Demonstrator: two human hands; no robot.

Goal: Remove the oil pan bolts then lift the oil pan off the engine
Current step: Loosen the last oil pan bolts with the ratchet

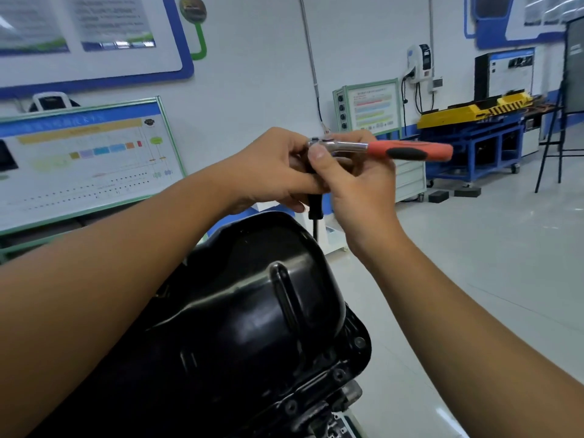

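**Ratchet readied above the oil pan**

The black oil pan (252,305) sits bolted to the engine below your forearms, flange bolts (359,342) in place at its near right edge. Above its far end, your left hand (271,169) curls round the dark extension (316,205), while your right hand (357,181) pinches the ratchet (407,150) head, apparently to seat or set it before loosening.

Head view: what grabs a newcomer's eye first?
The ratchet wrench with its orange and black handle, held up at centre frame above the engine: the left hand and the right hand both grip it near its head, where a dark socket extension hangs down. Below them the glossy black oil pan fills the lower middle, bolts visible along its flange.
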